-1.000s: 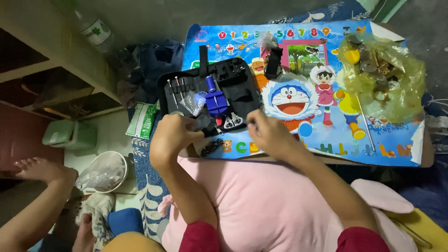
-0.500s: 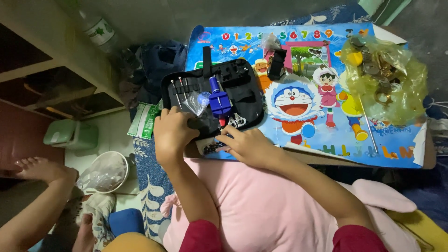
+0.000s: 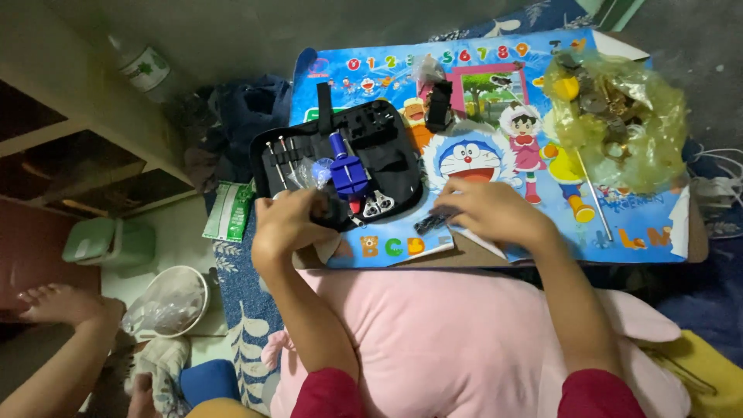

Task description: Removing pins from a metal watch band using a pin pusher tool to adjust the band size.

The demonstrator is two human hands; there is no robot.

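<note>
The open black tool case [image 3: 340, 166] is lying on the near left part of a colourful cartoon-printed surface [image 3: 542, 224], and everything else is best placed against it. The left hand [image 3: 288, 224] is resting at the case's near edge, its fingers curling around a small dark part there; what exactly that part is cannot be told. The right hand [image 3: 495, 210] is lying on the surface just to the right of the case, its fingertips pinching a small black strip-like piece [image 3: 430, 223] that is sitting just beyond the case's near right corner. Inside the case, a blue tool [image 3: 346, 166] is lying slantwise near the middle, thin metal screwdrivers [image 3: 279, 159] are standing in a row along the left side, and a small silvery piece [image 3: 378, 204] is resting by the near right edge. Beyond the case's far right corner, a small black block-shaped holder [image 3: 439, 104] is standing upright on the surface. Well to the right of the case, a crumpled yellowish plastic bag [image 3: 615, 120] holding many small metallic items is sitting at the surface's far right end. A pink cushion [image 3: 457, 340] is lying nearer the person than the case, under both forearms. To the left of the case, off the surface, a green packet [image 3: 230, 210] is lying on the floor, and further left another person's bare foot [image 3: 54, 303] is showing.
</note>
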